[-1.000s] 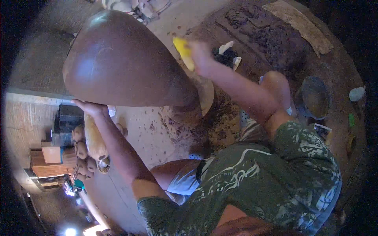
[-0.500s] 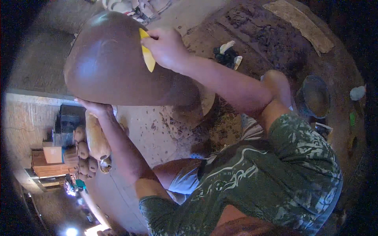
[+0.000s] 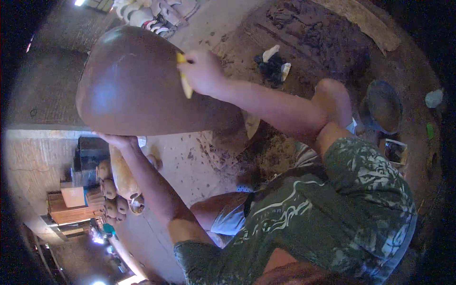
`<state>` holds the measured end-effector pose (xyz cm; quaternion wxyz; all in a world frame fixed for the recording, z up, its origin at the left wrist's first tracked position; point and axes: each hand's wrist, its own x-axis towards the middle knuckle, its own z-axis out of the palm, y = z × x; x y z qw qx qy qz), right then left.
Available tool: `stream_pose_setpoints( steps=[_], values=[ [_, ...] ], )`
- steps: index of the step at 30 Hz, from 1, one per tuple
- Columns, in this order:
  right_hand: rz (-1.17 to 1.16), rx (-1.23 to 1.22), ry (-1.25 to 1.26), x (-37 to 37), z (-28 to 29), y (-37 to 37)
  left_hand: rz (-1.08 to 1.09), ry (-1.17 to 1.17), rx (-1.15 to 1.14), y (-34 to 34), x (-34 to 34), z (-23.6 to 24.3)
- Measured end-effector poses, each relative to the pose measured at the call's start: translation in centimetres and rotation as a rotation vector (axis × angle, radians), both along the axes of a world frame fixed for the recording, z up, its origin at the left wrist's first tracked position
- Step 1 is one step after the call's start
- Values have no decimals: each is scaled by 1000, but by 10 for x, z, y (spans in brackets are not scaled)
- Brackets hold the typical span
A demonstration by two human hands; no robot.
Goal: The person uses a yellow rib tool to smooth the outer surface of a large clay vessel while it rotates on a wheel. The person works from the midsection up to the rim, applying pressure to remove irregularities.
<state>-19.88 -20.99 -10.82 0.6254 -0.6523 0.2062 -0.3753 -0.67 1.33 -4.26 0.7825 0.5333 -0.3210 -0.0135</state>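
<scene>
A large, smooth brown clay vessel [image 3: 137, 90] fills the upper left, its rounded surface shining on the left. My right hand [image 3: 204, 73] is closed round a yellow scraper [image 3: 185, 80], a thin blade with a pointed end, which lies against the vessel's right side. Slight blur softens this hand. Below the vessel, my left hand [image 3: 118, 140] touches its lower left edge. Most of the left fingers are hidden behind the clay, so their grip does not show.
Several round clay pots [image 3: 111, 202] stand at the lower left beside a long tan vessel [image 3: 126, 178]. A dark basin [image 3: 384, 107] sits at the right. Dark clay [image 3: 323, 42] covers the floor at the upper right, near a black and white bundle [image 3: 273, 66]. Pale curved pieces [image 3: 137, 12] lie at the top.
My right hand and the yellow scraper have moved a little down and to the right along the vessel's side. My left hand stays at the lower edge. The whole view has shifted slightly.
</scene>
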Motion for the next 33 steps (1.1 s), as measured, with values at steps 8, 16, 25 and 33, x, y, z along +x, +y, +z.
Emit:
stream_pose_setpoints(
  steps=[8, 16, 25, 33],
  values=[
    [-173, -288, -230, -13, -13, -13, 150, 61, 51, 12, -22, 10],
    [-18, 36, 109, 9, -67, -10, 34, 58, 20, -21, -27, 3],
    [-99, -159, -331, 0, 6, -21, 156, 49, 59, -2, -30, 7],
    [-89, 141, -50, 1, -91, 6, 1, 73, 0, -17, -13, 3]
  ],
)
